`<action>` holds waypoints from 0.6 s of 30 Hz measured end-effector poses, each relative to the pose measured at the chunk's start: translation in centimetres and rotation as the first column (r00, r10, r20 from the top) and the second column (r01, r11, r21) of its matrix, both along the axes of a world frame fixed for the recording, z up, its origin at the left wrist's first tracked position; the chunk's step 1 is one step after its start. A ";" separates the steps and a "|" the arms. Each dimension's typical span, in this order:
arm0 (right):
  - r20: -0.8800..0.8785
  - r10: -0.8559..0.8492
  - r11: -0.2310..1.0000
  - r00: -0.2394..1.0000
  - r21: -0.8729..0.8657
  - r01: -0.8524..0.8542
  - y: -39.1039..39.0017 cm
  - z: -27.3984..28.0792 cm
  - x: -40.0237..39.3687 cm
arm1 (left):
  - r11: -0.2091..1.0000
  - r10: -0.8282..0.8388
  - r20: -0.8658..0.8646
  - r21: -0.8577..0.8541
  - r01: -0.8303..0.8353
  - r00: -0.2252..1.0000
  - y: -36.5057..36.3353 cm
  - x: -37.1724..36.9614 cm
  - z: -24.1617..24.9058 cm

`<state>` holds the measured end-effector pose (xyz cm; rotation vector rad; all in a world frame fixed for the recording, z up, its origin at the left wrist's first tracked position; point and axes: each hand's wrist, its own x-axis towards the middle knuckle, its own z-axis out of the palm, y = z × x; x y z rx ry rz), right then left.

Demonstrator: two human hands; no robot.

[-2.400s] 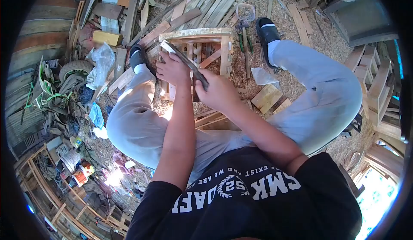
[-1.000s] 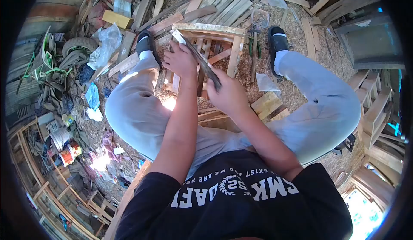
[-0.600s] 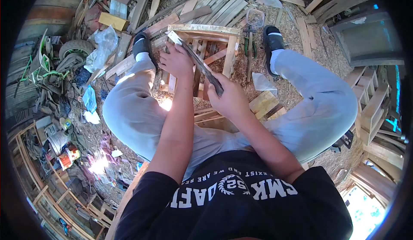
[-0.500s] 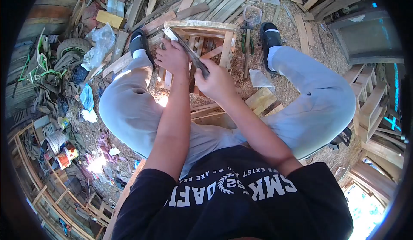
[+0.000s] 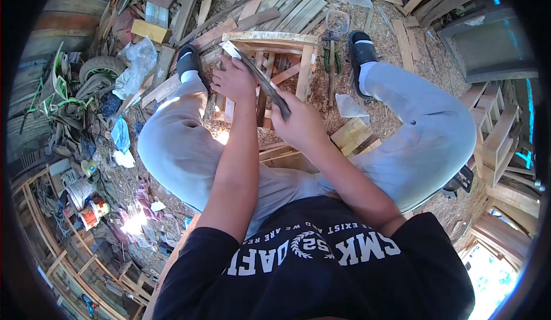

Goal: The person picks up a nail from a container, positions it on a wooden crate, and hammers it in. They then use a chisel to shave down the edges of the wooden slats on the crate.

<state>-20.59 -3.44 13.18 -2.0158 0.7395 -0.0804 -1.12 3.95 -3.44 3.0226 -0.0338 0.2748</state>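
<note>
My right hand [image 5: 298,121] is closed around the dark near end of a long, narrow tool [image 5: 259,78], whose pale far end lies at the corner of a wooden frame [image 5: 272,35]. Left of the tool, my left hand [image 5: 234,79] rests at the frame's left side, its fingers bent around something I cannot make out. The frame lies on the ground between my feet, with slats and strips of wood inside it.
A hammer [image 5: 331,67] lies right of the frame beside green-handled pliers [image 5: 338,63]. A clear plastic tub [image 5: 337,20] stands beyond. Stacked slats [image 5: 295,7] lie ahead, a yellowish block [image 5: 150,30] and a wheel [image 5: 102,67] at left.
The whole view has shifted slightly. My right hand and the tool have moved a little toward my body and to the right; my left hand stays at the frame's left side.
</note>
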 end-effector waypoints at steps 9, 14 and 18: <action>-0.034 -0.016 1.000 0.999 -0.003 0.016 0.0 -0.6 1.5 | 1.000 0.005 0.046 -0.005 -0.004 0.999 0.0 -0.1 -0.5; -0.079 0.025 1.000 0.997 0.013 -0.024 -0.4 2.1 0.4 | 0.999 -0.036 0.164 0.046 0.029 0.986 0.7 0.2 -1.8; -0.061 0.029 0.999 0.998 -0.028 -0.031 0.0 1.6 0.7 | 1.000 0.022 0.037 -0.015 -0.021 0.999 0.2 0.7 -0.3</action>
